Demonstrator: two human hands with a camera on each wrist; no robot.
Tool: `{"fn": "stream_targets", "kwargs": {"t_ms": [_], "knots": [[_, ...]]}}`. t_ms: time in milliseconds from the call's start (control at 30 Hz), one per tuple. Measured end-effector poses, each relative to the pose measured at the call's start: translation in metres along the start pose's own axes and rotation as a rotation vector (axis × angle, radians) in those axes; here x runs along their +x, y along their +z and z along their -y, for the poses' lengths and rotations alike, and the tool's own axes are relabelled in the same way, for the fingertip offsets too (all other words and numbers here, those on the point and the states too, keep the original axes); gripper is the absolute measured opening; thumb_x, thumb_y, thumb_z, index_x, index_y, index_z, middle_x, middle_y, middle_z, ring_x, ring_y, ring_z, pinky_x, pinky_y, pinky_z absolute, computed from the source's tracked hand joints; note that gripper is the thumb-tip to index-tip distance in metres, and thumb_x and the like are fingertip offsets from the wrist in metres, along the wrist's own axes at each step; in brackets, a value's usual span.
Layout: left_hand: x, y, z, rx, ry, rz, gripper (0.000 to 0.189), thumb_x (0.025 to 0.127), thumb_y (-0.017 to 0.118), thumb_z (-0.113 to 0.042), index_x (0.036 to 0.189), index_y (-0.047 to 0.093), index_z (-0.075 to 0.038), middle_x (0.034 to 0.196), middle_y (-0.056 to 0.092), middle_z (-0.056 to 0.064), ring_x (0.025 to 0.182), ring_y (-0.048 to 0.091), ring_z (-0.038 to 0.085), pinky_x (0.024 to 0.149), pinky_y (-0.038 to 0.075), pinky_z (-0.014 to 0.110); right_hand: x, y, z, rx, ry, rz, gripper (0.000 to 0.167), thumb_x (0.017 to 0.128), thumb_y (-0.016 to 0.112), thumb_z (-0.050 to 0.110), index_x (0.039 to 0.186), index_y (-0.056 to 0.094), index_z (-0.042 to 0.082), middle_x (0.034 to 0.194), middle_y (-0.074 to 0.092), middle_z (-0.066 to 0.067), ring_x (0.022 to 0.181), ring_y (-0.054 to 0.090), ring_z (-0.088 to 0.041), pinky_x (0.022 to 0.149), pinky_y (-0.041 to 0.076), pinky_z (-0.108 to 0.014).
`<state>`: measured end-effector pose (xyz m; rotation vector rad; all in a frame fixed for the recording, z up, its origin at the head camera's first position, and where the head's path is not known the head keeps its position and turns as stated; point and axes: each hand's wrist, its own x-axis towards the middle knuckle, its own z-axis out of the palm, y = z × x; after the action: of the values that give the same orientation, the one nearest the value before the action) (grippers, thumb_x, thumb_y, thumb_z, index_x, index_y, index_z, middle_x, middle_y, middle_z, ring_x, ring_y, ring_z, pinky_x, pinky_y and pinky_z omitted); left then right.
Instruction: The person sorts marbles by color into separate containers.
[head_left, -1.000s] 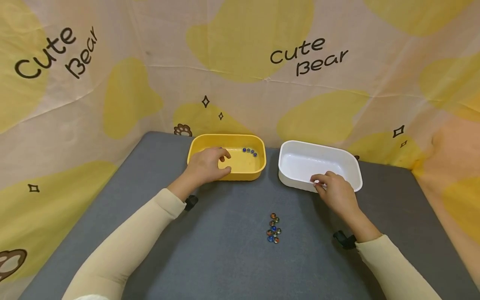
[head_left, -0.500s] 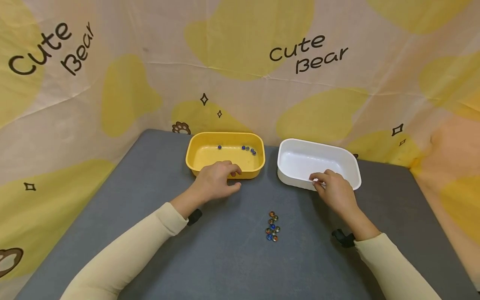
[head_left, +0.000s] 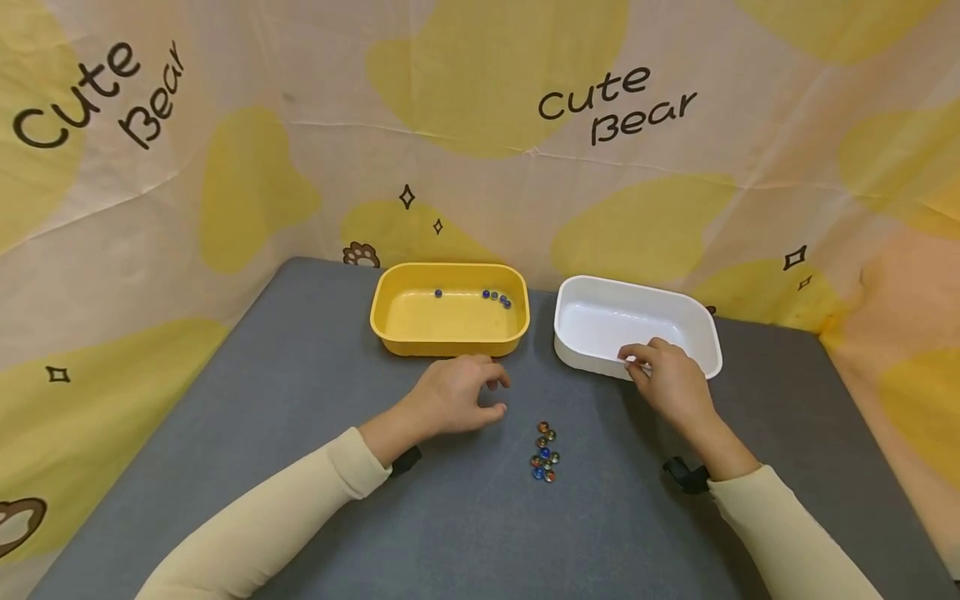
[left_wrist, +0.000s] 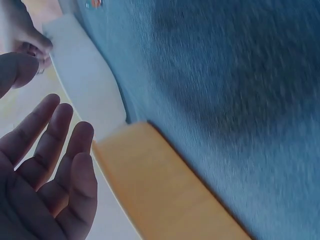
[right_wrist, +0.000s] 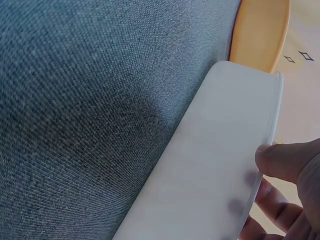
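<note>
In the head view my left hand is over the grey table in front of the yellow tray, fingers loosely bent and thumb apart, holding nothing. The left wrist view shows its parted fingers. To its right lies a cluster of glass marbles, some blue, some orange or greenish. My right hand holds the near rim of the white tray. In the right wrist view its thumb lies on the outer side, and the fingers behind the wall show as dark shadows through it.
Several blue marbles lie inside the yellow tray, toward its back. The two trays stand side by side at the back of the grey table, close to a printed cloth backdrop.
My left hand has come from over the yellow tray toward me and to the right, nearer the marble cluster. The right hand stays at the white tray's rim.
</note>
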<state>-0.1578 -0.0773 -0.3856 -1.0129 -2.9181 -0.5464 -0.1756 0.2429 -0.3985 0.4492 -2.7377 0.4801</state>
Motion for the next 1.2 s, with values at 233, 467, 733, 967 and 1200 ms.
{"fn": "stream_targets", "kwargs": {"t_ms": [233, 467, 733, 967, 1200], "knots": [[0.000, 0.010, -0.011, -0.024, 0.049, 0.057, 0.024, 0.083, 0.070, -0.035, 0.102, 0.070, -0.020, 0.092, 0.066, -0.004, 0.076, 0.058, 0.007, 0.059, 0.046, 0.025, 0.001, 0.000, 0.000, 0.000, -0.010, -0.006, 0.015, 0.081, 0.071, 0.005, 0.094, 0.074, 0.012, 0.069, 0.057, -0.004, 0.059, 0.054, -0.020, 0.050, 0.037, -0.029], [0.004, 0.018, -0.019, -0.053, 0.120, 0.132, 0.019, 0.085, 0.069, -0.032, 0.101, 0.071, -0.023, 0.091, 0.066, -0.006, 0.074, 0.056, 0.005, 0.061, 0.045, 0.024, 0.001, 0.000, 0.000, -0.002, 0.002, -0.001, 0.016, 0.082, 0.071, 0.005, 0.095, 0.074, 0.013, 0.071, 0.057, -0.004, 0.061, 0.055, -0.021, 0.050, 0.038, -0.030], [0.015, 0.031, -0.025, -0.062, 0.199, 0.204, 0.018, 0.085, 0.068, -0.030, 0.102, 0.072, -0.026, 0.087, 0.066, -0.010, 0.070, 0.052, 0.000, 0.060, 0.043, 0.020, 0.001, 0.001, 0.000, -0.005, 0.011, 0.013, 0.016, 0.083, 0.071, 0.006, 0.096, 0.074, 0.013, 0.071, 0.058, -0.005, 0.061, 0.055, -0.021, 0.050, 0.038, -0.030], [0.023, 0.044, -0.029, -0.057, 0.199, 0.212, 0.013, 0.085, 0.068, -0.031, 0.096, 0.072, -0.027, 0.080, 0.062, -0.011, 0.067, 0.050, -0.002, 0.057, 0.039, 0.017, 0.001, 0.000, -0.001, -0.006, 0.004, 0.007, 0.015, 0.083, 0.071, 0.006, 0.096, 0.074, 0.012, 0.071, 0.058, -0.005, 0.059, 0.054, -0.020, 0.049, 0.036, -0.030], [0.031, 0.051, -0.031, -0.054, 0.193, 0.247, 0.008, 0.083, 0.070, -0.028, 0.091, 0.072, -0.028, 0.072, 0.058, -0.016, 0.065, 0.049, -0.004, 0.056, 0.039, 0.016, 0.002, 0.001, -0.002, -0.004, -0.001, -0.003, 0.015, 0.082, 0.071, 0.006, 0.095, 0.074, 0.012, 0.071, 0.057, -0.004, 0.060, 0.054, -0.020, 0.050, 0.036, -0.030]]}}
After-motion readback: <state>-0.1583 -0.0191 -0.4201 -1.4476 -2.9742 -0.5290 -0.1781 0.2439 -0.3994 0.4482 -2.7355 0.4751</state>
